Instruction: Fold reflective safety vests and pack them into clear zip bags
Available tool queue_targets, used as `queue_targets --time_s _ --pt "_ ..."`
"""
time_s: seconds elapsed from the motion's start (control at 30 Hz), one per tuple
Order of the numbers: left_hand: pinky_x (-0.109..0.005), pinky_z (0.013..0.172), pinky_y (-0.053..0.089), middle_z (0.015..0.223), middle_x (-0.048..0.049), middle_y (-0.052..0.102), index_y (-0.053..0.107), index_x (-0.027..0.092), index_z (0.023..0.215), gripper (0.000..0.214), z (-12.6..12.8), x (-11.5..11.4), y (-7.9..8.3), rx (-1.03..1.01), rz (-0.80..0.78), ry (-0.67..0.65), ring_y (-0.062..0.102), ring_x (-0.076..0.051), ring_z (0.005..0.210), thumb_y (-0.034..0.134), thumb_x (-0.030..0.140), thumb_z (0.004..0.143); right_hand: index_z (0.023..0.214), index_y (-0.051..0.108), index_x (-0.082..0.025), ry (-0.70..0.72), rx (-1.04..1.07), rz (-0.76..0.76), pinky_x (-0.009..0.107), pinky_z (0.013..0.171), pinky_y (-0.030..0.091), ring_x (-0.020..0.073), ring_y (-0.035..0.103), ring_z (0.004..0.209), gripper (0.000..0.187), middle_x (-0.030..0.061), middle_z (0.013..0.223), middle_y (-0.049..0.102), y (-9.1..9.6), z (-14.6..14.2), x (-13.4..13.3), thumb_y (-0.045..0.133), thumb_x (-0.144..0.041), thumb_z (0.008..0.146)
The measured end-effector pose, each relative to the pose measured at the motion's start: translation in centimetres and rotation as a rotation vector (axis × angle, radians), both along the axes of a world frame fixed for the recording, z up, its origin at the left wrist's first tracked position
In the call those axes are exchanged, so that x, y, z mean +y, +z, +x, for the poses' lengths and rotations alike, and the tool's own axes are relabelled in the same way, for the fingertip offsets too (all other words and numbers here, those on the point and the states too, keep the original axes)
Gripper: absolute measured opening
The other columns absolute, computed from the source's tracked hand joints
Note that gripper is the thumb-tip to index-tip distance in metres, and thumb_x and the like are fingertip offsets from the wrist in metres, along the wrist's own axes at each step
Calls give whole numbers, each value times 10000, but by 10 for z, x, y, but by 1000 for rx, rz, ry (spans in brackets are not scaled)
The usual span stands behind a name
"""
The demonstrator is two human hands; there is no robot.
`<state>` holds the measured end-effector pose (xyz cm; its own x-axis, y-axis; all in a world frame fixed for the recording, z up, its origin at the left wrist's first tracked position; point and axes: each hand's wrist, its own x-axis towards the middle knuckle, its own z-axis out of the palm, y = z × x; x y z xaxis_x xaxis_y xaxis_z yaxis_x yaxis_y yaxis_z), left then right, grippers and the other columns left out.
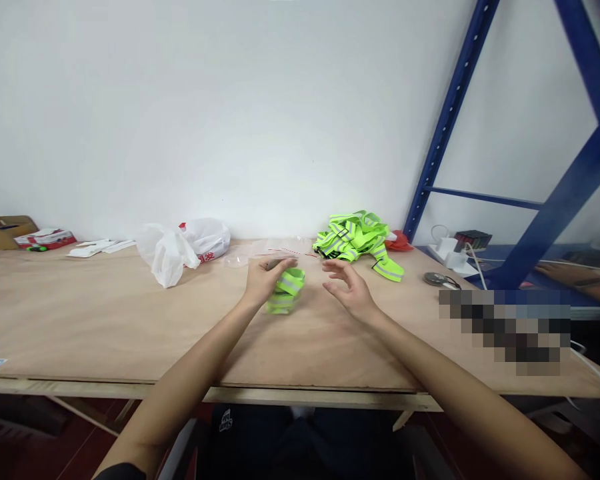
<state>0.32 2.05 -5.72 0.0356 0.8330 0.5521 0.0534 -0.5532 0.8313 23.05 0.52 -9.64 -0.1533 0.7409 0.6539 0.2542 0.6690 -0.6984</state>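
Note:
A folded fluorescent yellow-green reflective strap (pixel 289 288) with silver stripes hangs at my left hand (pixel 264 280), slightly blurred. The thumb of that hand lies along the strap's upper edge, and the other fingers are mostly hidden. To the right, my right hand (pixel 349 290) is apart from the strap, fingers curved and spread, with nothing in it. Behind it on the table lies a tangled pile of the same reflective straps (pixel 355 235), one loose end trailing forward.
Clear plastic bags (pixel 280 248) lie behind my hands on the wooden table (pixel 130 320). White plastic bags (pixel 167 253) and a cardboard box (pixel 10 230) sit leftward. At right are a power strip (pixel 453 257), a blue metal frame (pixel 445 113), a blurred-out patch and another person's arm (pixel 580 280).

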Motion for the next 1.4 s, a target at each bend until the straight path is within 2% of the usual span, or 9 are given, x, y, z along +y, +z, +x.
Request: queue_targets --time_s 0.07,0.17,0.33,0.47,0.7,0.83,0.97,1.07,1.4 --pt "-322 710 559 823 -90 781 796 139 836 360 5 0 -1 -169 -140 -38 723 -243 773 788 488 750 1196 581 -238 70 67 -103 421 975 523 225 651 1096 414 105 1253 645 -2 -1 3 676 -486 879" --pt "-273 573 498 706 -62 749 772 125 759 395 17 1 -9 -314 -292 -93 663 -190 614 848 499 656 1106 634 -226 125 134 -154 392 938 542 218 665 1023 394 84 1134 692 -3 -5 5 669 -536 864" --pt "-251 554 463 679 -44 726 768 117 784 436 33 1 -23 -391 -398 -190 615 -153 571 871 511 627 877 699 -223 87 179 -171 351 810 576 208 666 861 363 44 890 719 5 -5 6 667 -582 837" --pt "-259 579 479 696 -59 727 760 111 756 473 32 8 -23 -387 -388 -223 620 -157 596 866 553 625 781 704 -207 52 226 -204 343 725 584 189 654 729 371 32 773 709 14 -2 13 728 -577 776" --pt "-250 552 463 640 -44 687 778 116 827 565 13 24 -22 -173 -335 -252 630 -171 627 757 669 715 749 721 -203 17 248 -219 370 689 604 193 655 656 321 29 690 706 28 -7 23 783 -517 732" --pt "-249 555 471 652 -57 688 772 107 804 602 7 28 -24 -150 -331 -272 609 -150 601 756 700 697 767 728 -197 25 280 -238 369 699 610 189 666 671 306 29 730 721 20 -4 26 786 -495 734" --pt "-327 746 560 861 -103 751 765 122 866 550 -3 31 -23 -179 -329 -277 687 -194 778 822 631 666 792 728 -197 28 347 -282 377 716 618 181 674 666 332 26 744 727 8 4 32 818 -501 694" --pt "-374 815 574 861 -105 755 749 124 870 523 -9 34 -22 -180 -332 -261 705 -210 802 856 583 643 804 728 -201 29 387 -309 378 706 626 178 678 657 380 24 749 727 3 7 35 831 -538 663" --pt "-353 712 590 785 -70 733 703 130 860 483 -9 31 -19 -148 -324 -222 694 -185 691 838 552 669 795 715 -194 48 428 -329 373 688 635 182 690 658 390 29 747 723 4 5 36 821 -547 667"
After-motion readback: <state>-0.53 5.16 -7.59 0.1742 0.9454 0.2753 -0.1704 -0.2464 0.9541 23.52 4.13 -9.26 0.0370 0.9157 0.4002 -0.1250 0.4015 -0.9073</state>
